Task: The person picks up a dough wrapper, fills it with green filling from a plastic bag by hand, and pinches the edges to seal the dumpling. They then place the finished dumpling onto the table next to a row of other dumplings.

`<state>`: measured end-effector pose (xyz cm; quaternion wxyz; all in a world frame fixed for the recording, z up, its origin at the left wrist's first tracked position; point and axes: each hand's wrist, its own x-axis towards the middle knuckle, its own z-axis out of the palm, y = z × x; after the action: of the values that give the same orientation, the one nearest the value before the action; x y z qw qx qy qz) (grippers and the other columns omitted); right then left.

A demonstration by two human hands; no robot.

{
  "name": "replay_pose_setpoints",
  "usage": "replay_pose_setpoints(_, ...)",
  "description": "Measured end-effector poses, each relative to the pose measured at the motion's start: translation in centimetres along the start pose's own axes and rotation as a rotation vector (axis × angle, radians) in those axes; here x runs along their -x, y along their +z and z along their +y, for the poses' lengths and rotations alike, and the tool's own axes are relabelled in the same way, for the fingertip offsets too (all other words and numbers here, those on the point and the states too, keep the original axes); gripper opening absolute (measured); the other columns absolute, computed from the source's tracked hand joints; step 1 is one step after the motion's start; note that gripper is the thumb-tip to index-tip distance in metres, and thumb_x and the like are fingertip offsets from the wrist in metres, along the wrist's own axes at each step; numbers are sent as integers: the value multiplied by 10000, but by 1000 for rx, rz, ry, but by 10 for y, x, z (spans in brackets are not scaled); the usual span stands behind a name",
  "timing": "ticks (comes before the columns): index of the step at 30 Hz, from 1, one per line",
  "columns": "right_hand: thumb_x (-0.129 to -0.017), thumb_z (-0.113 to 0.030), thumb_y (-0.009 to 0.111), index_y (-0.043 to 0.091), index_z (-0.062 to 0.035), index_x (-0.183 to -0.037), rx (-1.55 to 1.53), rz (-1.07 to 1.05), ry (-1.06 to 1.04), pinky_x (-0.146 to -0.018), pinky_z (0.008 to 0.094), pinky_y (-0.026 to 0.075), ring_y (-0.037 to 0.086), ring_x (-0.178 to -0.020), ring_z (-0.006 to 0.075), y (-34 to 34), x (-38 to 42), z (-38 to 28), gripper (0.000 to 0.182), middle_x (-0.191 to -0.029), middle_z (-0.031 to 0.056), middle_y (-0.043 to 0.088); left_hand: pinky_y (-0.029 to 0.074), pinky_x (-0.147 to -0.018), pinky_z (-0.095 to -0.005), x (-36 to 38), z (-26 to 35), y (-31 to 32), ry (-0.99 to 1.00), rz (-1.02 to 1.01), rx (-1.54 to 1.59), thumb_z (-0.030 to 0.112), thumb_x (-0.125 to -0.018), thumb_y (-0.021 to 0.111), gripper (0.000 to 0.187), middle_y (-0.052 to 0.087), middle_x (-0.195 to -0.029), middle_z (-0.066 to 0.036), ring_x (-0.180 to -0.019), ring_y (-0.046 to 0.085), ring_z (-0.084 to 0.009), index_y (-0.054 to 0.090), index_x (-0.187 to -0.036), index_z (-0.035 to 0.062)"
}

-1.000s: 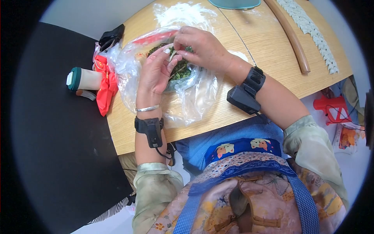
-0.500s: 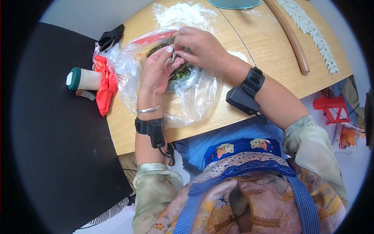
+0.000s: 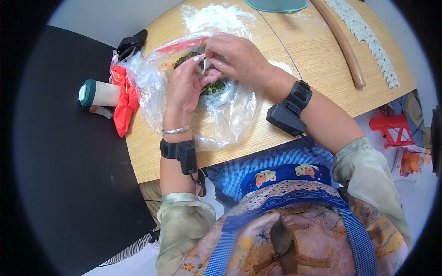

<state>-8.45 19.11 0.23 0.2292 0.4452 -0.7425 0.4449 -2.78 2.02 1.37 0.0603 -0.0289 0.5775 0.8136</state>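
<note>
Both the left hand [image 3: 184, 87] and right hand [image 3: 237, 57] pinch a dumpling wrapper [image 3: 204, 64] over a bowl of green filling [image 3: 212, 87] in a plastic bag [image 3: 230, 115], near the surface's [image 3: 294, 41] left edge.

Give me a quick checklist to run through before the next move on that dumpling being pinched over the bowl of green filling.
1. Both hands on the dumpling wrapper: ok. The left hand and right hand pinch it together.
2. Edge sealed all round: cannot tell, the fingers cover most of it.
3. Work held over the filling bowl, so drips fall inside: ok.
4. Plastic bag out of the pinch: cannot tell; it lies bunched around the bowl, close under the hands.
5. Free table between the flour patch and the rolling pin: ok.
6. Row of finished dumplings lying apart from the hands: ok.
</note>
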Motion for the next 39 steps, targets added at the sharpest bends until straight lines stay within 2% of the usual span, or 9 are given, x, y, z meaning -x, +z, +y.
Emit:
replay_pose_setpoints(6,-781,-100,648,618,-51,-878,-14,1,-14,-740,380,483,588,-852,288,1,0,1,112,-856,88,616,566,-689,-270,0,0,-1,12,-32,-19,176,-991,435,289,611,-1030,-136,-806,672,-252,536,-1137,-53)
replay_pose_setpoints(13,-768,-90,658,629,-46,-847,0,32,-50,-743,375,487,595,-858,283,4,1,5,95,-855,85,627,550,-687,-226,0,1,2,9,-36,-59,138,-965,506,265,639,-984,-99,-778,658,-164,564,-1142,-50)
replay_pose_setpoints(22,-780,-98,644,627,-47,-861,-38,15,14,-732,375,488,600,-835,282,1,0,1,97,-844,94,630,547,-690,-225,0,1,1,21,-64,-46,106,-961,502,264,641,-989,-104,-787,656,-158,557,-1163,-55)
replay_pose_setpoints(28,-793,-110,619,625,-25,-862,-190,10,189,-682,369,495,616,-748,292,3,1,2,109,-796,131,627,520,-665,-216,1,2,8,36,-41,-121,86,-942,532,298,643,-973,-95,-783,649,-143,539,-1204,-58)
replay_pose_setpoints(32,-790,-119,627,643,-24,-868,-246,4,267,-661,345,505,630,-712,258,3,0,4,124,-785,132,636,498,-652,-196,1,-1,6,115,-66,-332,78,-925,569,341,648,-951,-76,-771,638,-117,526,-1235,-56)
replay_pose_setpoints(34,-789,-119,629,648,-24,-873,-259,-4,287,-657,336,506,633,-709,244,1,0,4,128,-784,130,640,496,-647,-194,-1,-2,6,118,-60,-304,83,-928,567,336,649,-949,-74,-766,634,-112,530,-1233,-53)
replay_pose_setpoints(36,-806,-67,616,622,-13,-923,-282,-39,320,-654,273,478,579,-697,132,0,0,4,129,-768,65,612,493,-643,-192,-1,-1,7,122,-52,-276,88,-931,565,330,650,-947,-71,-760,629,-107,533,-1230,-50)
replay_pose_setpoints(37,-806,-67,616,622,-13,-923,-282,-39,319,-654,273,478,579,-697,132,0,0,4,129,-768,65,612,491,-641,-189,0,-1,8,121,-34,-274,98,-935,563,325,650,-942,-69,-759,626,-103,538,-1224,-47)
replay_pose_setpoints(39,-780,-104,619,652,-21,-880,-304,-17,310,-654,320,506,636,-708,220,0,-1,4,135,-793,128,647,489,-639,-187,0,-1,8,122,-15,-271,108,-939,562,319,650,-938,-67,-758,624,-100,543,-1219,-44)
